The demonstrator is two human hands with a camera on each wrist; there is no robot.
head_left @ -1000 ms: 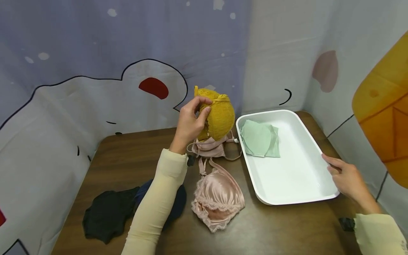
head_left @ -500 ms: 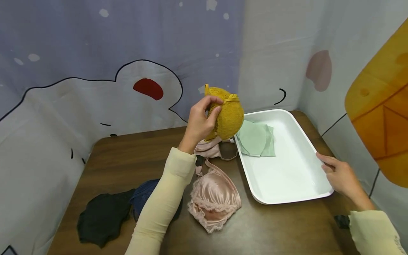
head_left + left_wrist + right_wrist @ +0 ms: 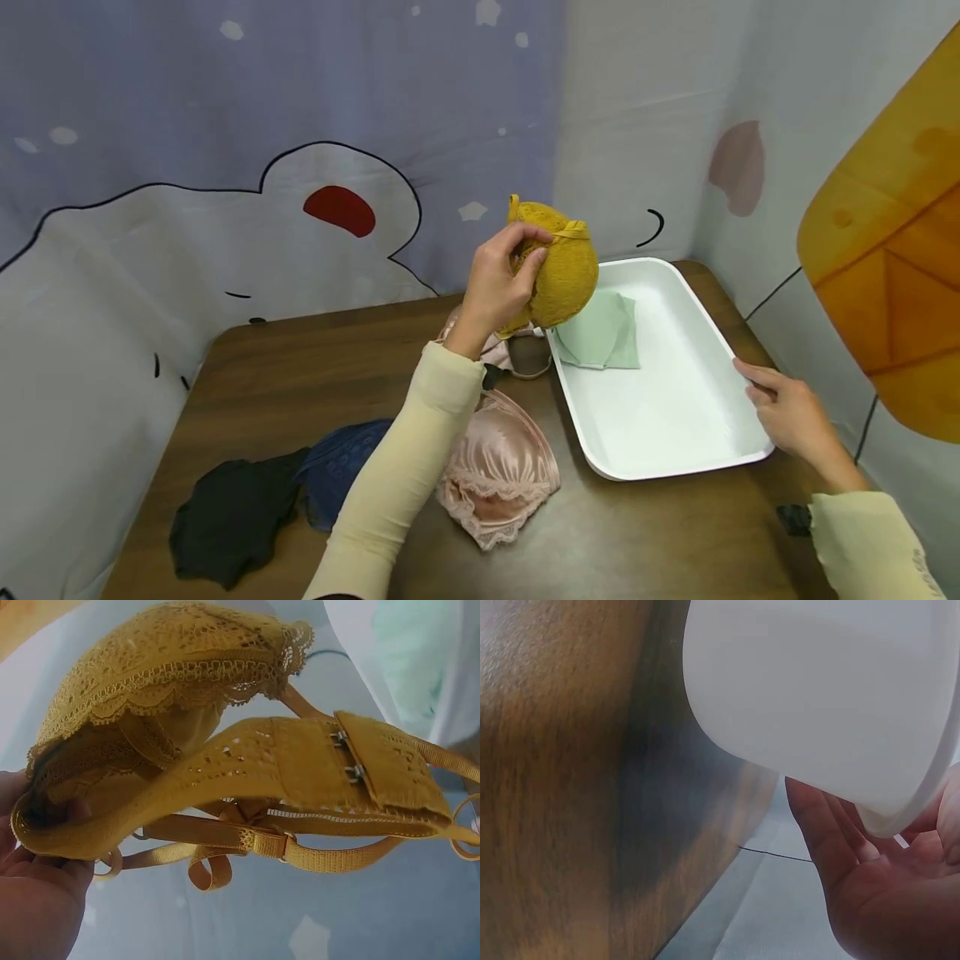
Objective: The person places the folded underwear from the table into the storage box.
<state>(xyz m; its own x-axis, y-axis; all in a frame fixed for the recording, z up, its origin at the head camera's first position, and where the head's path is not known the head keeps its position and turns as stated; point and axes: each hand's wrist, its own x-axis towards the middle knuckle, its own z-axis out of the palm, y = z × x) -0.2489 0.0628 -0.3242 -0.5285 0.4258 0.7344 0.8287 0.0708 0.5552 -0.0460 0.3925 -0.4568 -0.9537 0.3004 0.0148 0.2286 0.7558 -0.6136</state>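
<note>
My left hand [image 3: 498, 279] pinches a yellow lace bra [image 3: 566, 279] between thumb and fingers, held up in the air at the tray's near-left back corner in the head view. The left wrist view shows its lace cup [image 3: 172, 671], the hook closure [image 3: 349, 761] and dangling straps. On the right, my right hand [image 3: 791, 417] grips the right rim of a white tray [image 3: 675, 408]; in the right wrist view its fingers curl under the tray's edge. Folded mint-green fabric [image 3: 603, 337] lies in the tray's back left, partly covered by the yellow bra in the head view.
A pink satin bra [image 3: 502, 462] lies left of the tray on the wooden table [image 3: 600, 542]. Behind my left wrist is another pale pink piece [image 3: 498, 353]. A navy lace bra [image 3: 337, 471] and a dark garment [image 3: 236, 517] lie at left. Printed curtains surround the table.
My left hand has carried the yellow bra rightward, from above the pale pink piece to over the tray's left edge. My right hand keeps its grip on the rim; the head view has shifted slightly.
</note>
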